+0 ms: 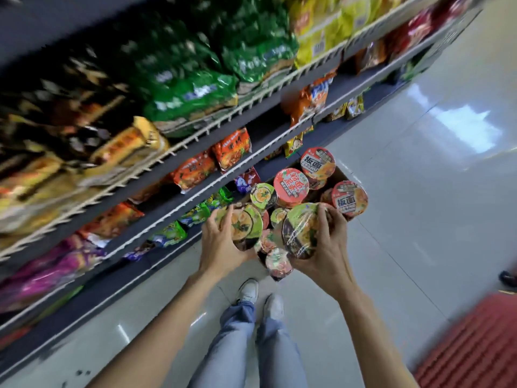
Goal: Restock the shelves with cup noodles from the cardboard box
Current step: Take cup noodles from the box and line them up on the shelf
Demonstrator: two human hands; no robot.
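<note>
Fingers (223, 217) of the left hand (221, 242) curl around one green-lidded cup noodle (244, 226); the right hand (327, 247) grips another (300, 231). Both are held above the cardboard box (340, 173), full of cups, on the floor (419, 191) beside the shelves (195, 191)

The packets on the upper shelves (84, 130) smear into blur, print unreadable. The cardboard box (342, 172) hides under its cups, only a corner showing. A dark shoe (508, 278) is cut by the right edge.
</note>
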